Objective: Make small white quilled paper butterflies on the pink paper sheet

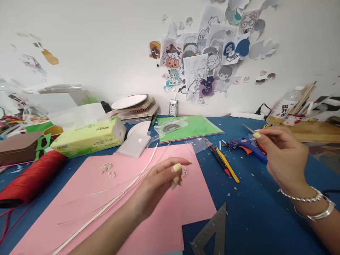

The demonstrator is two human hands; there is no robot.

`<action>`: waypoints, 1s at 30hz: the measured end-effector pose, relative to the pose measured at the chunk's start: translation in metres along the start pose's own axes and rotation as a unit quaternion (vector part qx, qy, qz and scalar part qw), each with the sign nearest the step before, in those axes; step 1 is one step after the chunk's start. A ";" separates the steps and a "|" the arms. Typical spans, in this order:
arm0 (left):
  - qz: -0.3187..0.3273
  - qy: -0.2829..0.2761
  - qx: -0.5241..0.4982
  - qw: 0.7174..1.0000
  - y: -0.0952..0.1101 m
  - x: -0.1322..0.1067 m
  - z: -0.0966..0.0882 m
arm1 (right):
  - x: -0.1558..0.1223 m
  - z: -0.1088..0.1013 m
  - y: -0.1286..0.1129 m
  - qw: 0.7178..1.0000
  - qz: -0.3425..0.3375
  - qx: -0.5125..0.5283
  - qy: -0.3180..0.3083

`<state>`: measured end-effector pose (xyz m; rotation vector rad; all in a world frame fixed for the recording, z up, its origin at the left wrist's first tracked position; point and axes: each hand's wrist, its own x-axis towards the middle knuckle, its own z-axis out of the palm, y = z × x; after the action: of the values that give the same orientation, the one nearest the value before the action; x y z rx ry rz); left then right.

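Note:
My left hand (159, 180) hovers over the pink paper (196, 198), index finger stretched out and the others loosely bent, with nothing visible in it. Just beyond its fingertips lies a small pale ornament (184, 172), partly hidden. At the right, my right hand (285, 156) is raised and pinches a slim pointed metal tool (248, 128); the fingers cover most of it, so its kind is unclear. Below that hand lies a blue glue gun (247, 147). White strips (106, 207) run across the paper, near a flower-like ornament (106, 167) and a pearl piece (112, 174).
Yellow tweezers (227, 164) lie beside a black-and-red pen-like tool (219, 157). A set square (212, 233) is at the front edge. A green sheet (193, 129), tissue pack (90, 136) and red thread spool (33, 177) surround the paper. A bottle (285, 104) stands back right.

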<state>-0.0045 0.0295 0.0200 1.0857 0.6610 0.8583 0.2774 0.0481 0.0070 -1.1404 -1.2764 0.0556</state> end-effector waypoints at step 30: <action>0.148 0.004 0.559 0.816 -0.044 0.029 -0.022 | -0.050 0.038 -0.022 0.878 -0.048 -0.005 -0.476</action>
<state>0.0048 0.0549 -0.0302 2.2974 1.0622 0.7026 0.2187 0.0315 -0.0192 -1.0741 -2.1981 0.5989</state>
